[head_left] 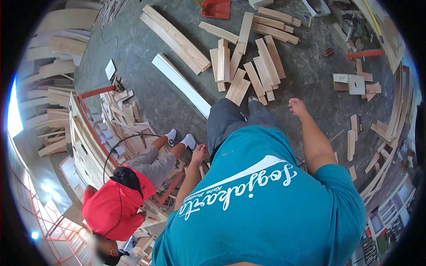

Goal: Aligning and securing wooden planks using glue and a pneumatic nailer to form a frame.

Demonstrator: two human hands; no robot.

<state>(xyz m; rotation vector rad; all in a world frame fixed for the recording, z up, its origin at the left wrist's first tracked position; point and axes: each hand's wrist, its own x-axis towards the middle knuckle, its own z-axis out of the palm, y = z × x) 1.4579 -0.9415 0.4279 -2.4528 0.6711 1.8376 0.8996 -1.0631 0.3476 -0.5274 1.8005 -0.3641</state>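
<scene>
Planks [248, 66], pale cut wood, lay scattered on the far floor [306, 75], well apart from both hands. Left hand [198, 154] partly hidden, grip unclear; right hand [296, 106] loosely curled, empty.

My teal shirt [262, 199] hides most of my legs and the floor [310, 75] under me. I cannot tell if the fingers of my left hand [198, 154] hold anything; they look curled and small. The red tray [217, 8] is cut off at the top edge. The person in red [113, 206] is cut off at the bottom.
</scene>
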